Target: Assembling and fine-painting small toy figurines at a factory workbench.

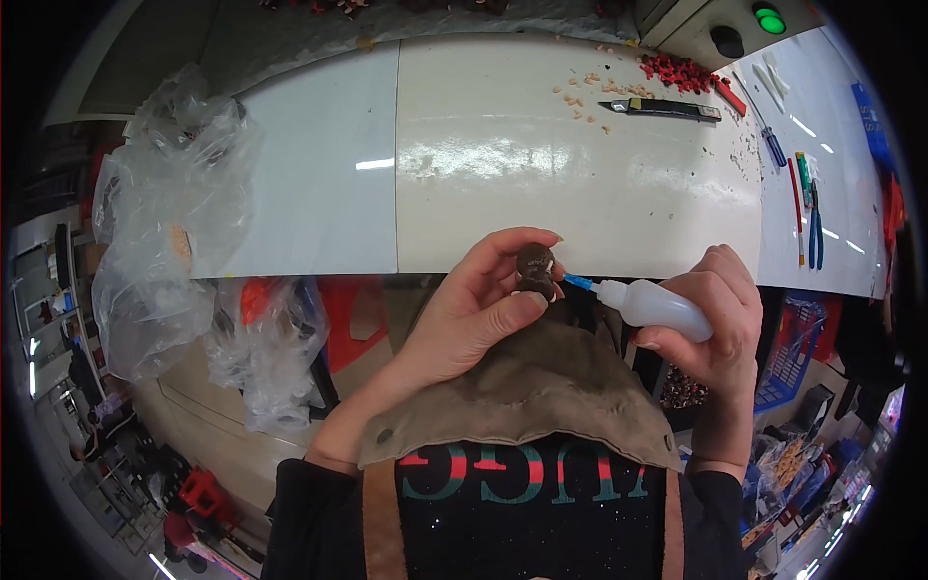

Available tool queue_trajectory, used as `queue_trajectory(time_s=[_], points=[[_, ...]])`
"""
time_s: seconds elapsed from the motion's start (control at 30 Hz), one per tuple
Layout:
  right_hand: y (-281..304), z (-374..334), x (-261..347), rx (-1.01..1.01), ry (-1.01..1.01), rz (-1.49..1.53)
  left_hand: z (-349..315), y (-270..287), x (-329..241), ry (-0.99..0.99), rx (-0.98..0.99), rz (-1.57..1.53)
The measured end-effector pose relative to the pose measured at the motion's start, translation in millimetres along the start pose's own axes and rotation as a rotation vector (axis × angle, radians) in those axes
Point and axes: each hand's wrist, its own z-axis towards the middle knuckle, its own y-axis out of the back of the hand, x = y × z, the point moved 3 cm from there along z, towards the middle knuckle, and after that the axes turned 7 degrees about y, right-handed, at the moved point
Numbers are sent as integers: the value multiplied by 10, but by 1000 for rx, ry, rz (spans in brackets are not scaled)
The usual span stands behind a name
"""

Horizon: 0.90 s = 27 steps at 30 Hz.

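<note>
My left hand (483, 307) is closed on a small dark brown figure (535, 271) with a rounded top, held just off the table's front edge. Fingers and thumb pinch it from both sides and hide part of it. My right hand (713, 314) wraps round a translucent white squeeze bottle (657, 308), tipped sideways toward the left. Its thin blue nozzle (577, 281) points at the figure's right side, close to it. Whether the tip touches, I cannot tell.
A utility knife (662, 109) lies at the table's far right, near small red pieces (677, 73) and scattered beige bits (575, 100). Further right are a screwdriver (773, 147) and pliers (816, 227). Clear plastic bags (174, 184) drape over the left end. A machine (696, 29) with a green light stands behind.
</note>
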Motion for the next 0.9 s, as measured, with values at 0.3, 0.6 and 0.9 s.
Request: queue_trajectory(time_s=[0.3,0.6,0.9], points=[[-16,62,10,15,50,-29,7,13,-1,1,11,-14],[43,136,56,41,111,-96,34,13,7,17,8,1],[82,197,109,74,152,-142,42,18,12,7,20,-16]])
